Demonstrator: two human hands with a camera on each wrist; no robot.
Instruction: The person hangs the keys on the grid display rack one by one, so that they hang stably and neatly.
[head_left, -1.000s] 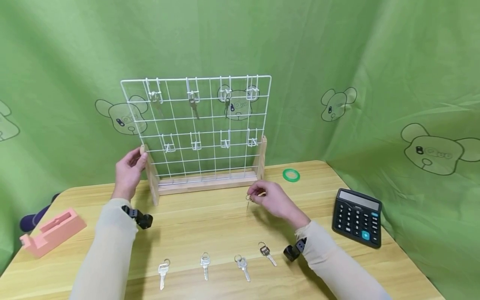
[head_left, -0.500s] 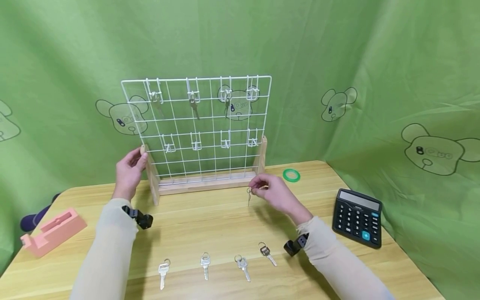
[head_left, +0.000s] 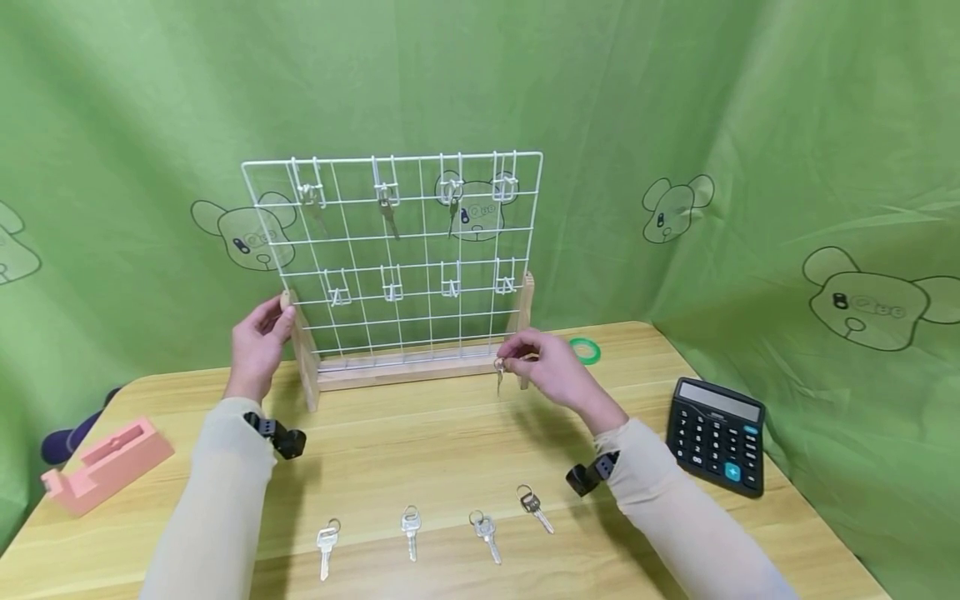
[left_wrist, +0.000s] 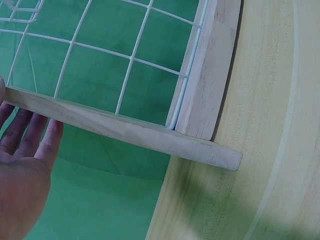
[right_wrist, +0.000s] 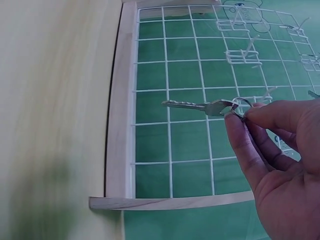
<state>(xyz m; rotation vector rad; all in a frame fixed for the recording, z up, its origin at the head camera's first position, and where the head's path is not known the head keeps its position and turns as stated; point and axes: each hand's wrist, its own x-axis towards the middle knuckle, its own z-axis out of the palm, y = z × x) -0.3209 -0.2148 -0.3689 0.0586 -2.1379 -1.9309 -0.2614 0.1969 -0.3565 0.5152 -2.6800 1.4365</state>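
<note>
A white wire grid rack [head_left: 427, 236] on a wooden stand [head_left: 420, 367] stands at the back of the table. Keys hang from three upper hooks, one being this key [head_left: 387, 215]; the upper right hook [head_left: 505, 187] and the lower-row hooks hold none. My left hand [head_left: 257, 346] grips the stand's left wooden upright [left_wrist: 125, 127], thumb on one side and fingers behind. In front of the stand's right end, my right hand [head_left: 551, 367] pinches the metal ring [right_wrist: 241, 107] of a key [right_wrist: 200, 106], which dangles above the table.
Several ringed keys lie in a row near the front, including a leftmost key [head_left: 327, 547] and a darker key [head_left: 535, 508]. A black calculator [head_left: 715, 436] and green tape roll [head_left: 588, 351] lie to the right. A pink tape dispenser [head_left: 108, 467] sits at left.
My right hand has risen and moved slightly back toward the rack with the key dangling from it. The left hand stays on the upright.
</note>
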